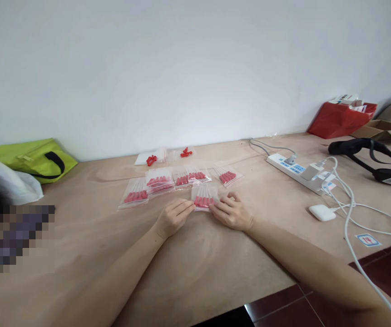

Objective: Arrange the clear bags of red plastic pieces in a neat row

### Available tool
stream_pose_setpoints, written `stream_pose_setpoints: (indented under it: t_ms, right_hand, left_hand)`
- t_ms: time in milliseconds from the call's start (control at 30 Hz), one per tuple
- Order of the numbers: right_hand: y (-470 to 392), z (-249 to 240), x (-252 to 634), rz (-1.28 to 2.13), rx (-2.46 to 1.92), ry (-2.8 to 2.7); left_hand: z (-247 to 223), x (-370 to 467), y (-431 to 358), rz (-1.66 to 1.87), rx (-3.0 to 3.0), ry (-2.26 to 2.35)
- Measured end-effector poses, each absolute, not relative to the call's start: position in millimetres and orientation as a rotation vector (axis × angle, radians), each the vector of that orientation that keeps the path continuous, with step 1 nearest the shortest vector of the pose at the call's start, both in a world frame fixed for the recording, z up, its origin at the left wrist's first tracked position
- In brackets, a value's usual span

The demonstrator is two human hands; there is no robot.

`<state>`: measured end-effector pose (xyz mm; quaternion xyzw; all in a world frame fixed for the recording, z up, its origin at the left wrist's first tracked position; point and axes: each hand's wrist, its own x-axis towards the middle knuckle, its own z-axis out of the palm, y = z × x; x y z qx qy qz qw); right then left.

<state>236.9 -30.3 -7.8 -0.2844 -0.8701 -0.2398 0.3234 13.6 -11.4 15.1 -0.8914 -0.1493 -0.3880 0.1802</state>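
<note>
Between my two hands lies a clear plastic bag [204, 200] with several red pieces in a row along its near edge. My left hand [175, 215] pinches its near left corner, fingers pressed together. At the near right corner, the closed fingers of my right hand [232, 212] grip the bag. Beyond it are more such bags: one at the left [134, 194], a stack [159, 179], overlapping ones in the middle [191, 176] and one at the right [228, 176]. Loose-looking red pieces [151, 160] and another small red cluster [186, 152] lie on bags near the wall.
A white power strip [295, 172] with cables, a white charging case [322, 212] and a black headset [372, 159] are on the right. Farther back stand a red bag [341, 119] and a cardboard box [382, 129]. A green bag [28, 159] lies at the left.
</note>
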Motion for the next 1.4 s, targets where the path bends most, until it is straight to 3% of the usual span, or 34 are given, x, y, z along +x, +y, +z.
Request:
stream_pose_setpoints:
  t_ms: [533, 1067, 1233, 1400]
  right_hand:
    - [-23, -3, 219, -0.655, -0.651, -2.321]
    - [-10, -2, 244, -0.879, -1.050, -2.348]
    - [-7, -1, 254, -0.713, -1.052, -2.277]
    - [-13, -1, 245, -0.229, -0.998, -2.245]
  left_hand:
    - [12, 19, -15, -1.005, -2.554, -0.479]
    - [1, 14, -10, -1.238, -2.604, -0.622]
    - [1, 10, -11, -1.287, -2.628, -0.734]
    - [2, 11, -10, -1.304, -2.664, -0.743]
